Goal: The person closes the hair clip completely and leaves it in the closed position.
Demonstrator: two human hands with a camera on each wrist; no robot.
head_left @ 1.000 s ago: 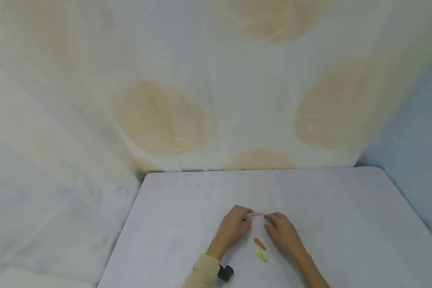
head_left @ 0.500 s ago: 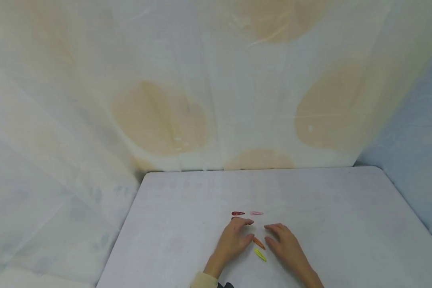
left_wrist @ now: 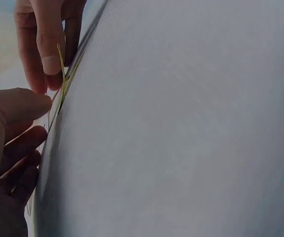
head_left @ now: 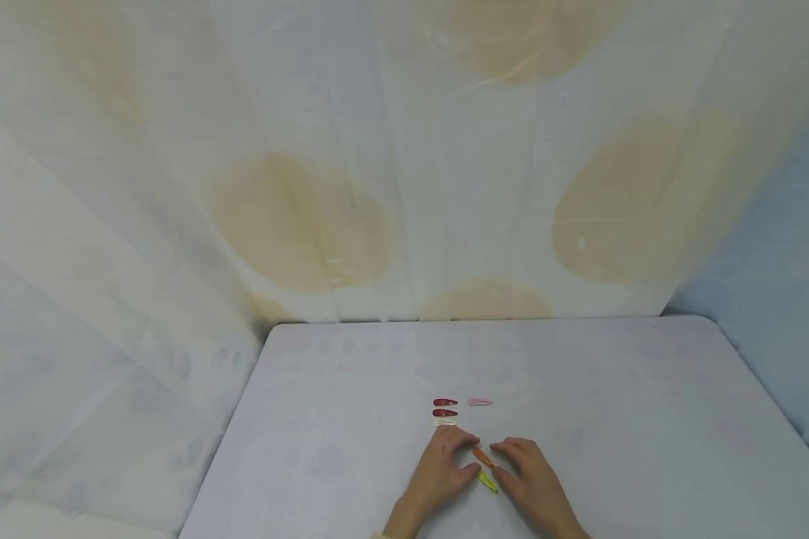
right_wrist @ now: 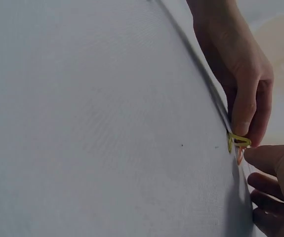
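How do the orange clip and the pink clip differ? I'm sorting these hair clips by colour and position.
The orange clip lies slanted between the left hand and right hand, close to their fingertips; the pink clip lies level, farther up the table, apart from both hands. The orange clip sits right by a yellow clip; the pink clip lies alone, right of two dark red clips. Both look like small, flat snap clips.

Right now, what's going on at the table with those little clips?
A person's two hands are working among small snap hair clips on a white table. The left hand and right hand meet around an orange clip and a yellow-green clip, fingers touching them. Beyond the hands lie two dark red clips, a cream clip and a pink clip.
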